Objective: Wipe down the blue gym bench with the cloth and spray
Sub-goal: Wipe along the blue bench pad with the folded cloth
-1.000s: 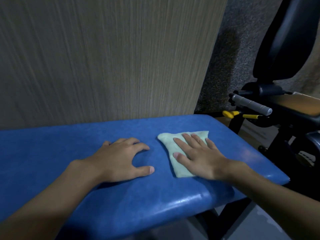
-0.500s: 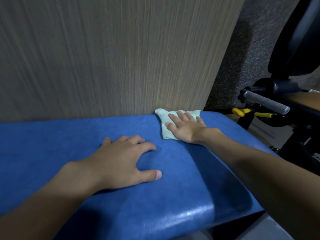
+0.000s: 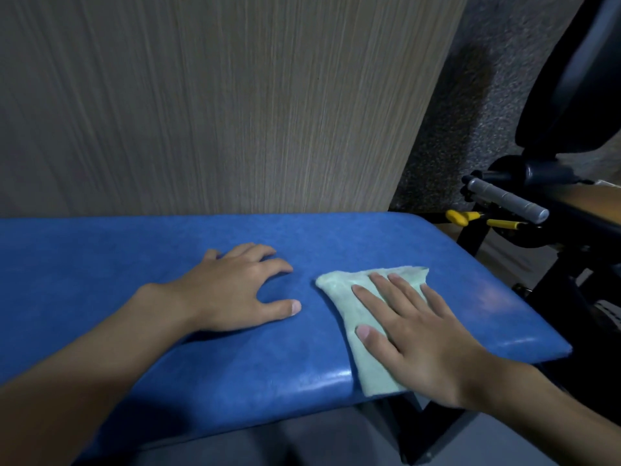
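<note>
A: Where is the cloth?
B: The pale green cloth [image 3: 337,289] lies flat near the right end of the blue desk [image 3: 100,264], its lower corner draped over the rounded near edge. The right hand [image 3: 416,334] presses it, fingers straight and slightly spread.
A: The other hand?
B: The left hand [image 3: 232,290] rests splayed on glossy, grained padding just beside the cloth, holding nothing.
A: Room to move?
B: Bare padding stretches leftward. A wood-grain panel [image 3: 235,112] meets the far edge.
</note>
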Motion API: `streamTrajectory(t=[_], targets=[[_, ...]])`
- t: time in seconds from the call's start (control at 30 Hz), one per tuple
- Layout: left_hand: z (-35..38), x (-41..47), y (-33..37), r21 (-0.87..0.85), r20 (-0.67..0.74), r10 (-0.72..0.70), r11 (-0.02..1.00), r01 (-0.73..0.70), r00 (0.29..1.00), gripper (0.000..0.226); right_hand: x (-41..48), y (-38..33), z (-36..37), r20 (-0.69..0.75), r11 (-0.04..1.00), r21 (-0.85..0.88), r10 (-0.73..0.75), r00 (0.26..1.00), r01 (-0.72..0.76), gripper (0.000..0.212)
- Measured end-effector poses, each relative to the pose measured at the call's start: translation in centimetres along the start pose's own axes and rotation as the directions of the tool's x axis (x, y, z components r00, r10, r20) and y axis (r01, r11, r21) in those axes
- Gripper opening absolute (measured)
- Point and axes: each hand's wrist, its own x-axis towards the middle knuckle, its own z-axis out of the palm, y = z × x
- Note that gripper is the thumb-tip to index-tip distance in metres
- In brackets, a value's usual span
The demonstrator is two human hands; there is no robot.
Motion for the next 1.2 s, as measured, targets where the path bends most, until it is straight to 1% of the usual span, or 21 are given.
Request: streamTrajectory(t=[0.1,0.23,0.3,0.43,0.57,0.77,0.97,1.0,1.1,1.2], targets=[[-0.1,-0.4,-0.8,0.02,0.028,-0.05,0.999,0.05,0.998,0.098,2.7,0.0,-0.7,0.017,0.999,0.038,0.016,1.0,-0.017,0.09],[-0.1,-0.4,-1.2,0.049,0.047,-0.05,0.998,0.048,0.998,0.101,8.7,0.4,-1.0,0.028,0.997,0.061,0.053,0.998,-0.054,0.07],[0.0,-0.1,-1.2,0.075,0.038,-0.041,0.996,0.038,0.998,0.103,12.5,0.6,-1.0,0.019,0.996,0.054,0.076,0.997,-0.077,0.065],[0.4,0.1,-1.6,0.104,0.009,-0.025,0.994,0.024,1.0,0.102,19.5,0.1,-1.9,0.011,0.99,0.065,0.126,0.992,-0.126,0.063],[0.6,0.1,-1.7,0.097,0.014,-0.025,0.995,0.024,1.0,0.099,22.2,-0.6,-2.8,0.016,0.983,0.086,0.163,0.986,-0.164,0.062],[0.2,-0.2,-1.4,0.062,0.036,-0.052,0.997,0.05,0.998,0.101,18.9,-0.8,-1.9,0.02,0.989,0.074,0.127,0.992,-0.128,0.063],[0.0,-0.5,-1.1,0.004,0.07,-0.07,0.998,0.069,0.995,0.105,9.7,-1.2,-0.5,0.001,0.998,0.062,0.016,1.0,-0.016,0.065],[-0.1,-0.7,-1.0,0.009,0.062,-0.072,0.997,0.072,0.995,0.105,8.1,-1.2,-0.3,0.0,0.999,0.051,0.001,1.0,-0.001,0.068],[-0.2,-1.0,-0.9,0.024,0.02,-0.063,0.998,0.063,0.998,0.106,3.7,-1.4,0.1,-0.008,0.999,0.03,-0.039,0.999,0.039,0.084],[-0.4,-1.4,-1.0,0.011,0.016,-0.085,0.996,0.085,0.996,0.102,1.1,-1.7,0.0,-0.004,0.999,0.006,-0.05,0.999,0.05,0.09]])
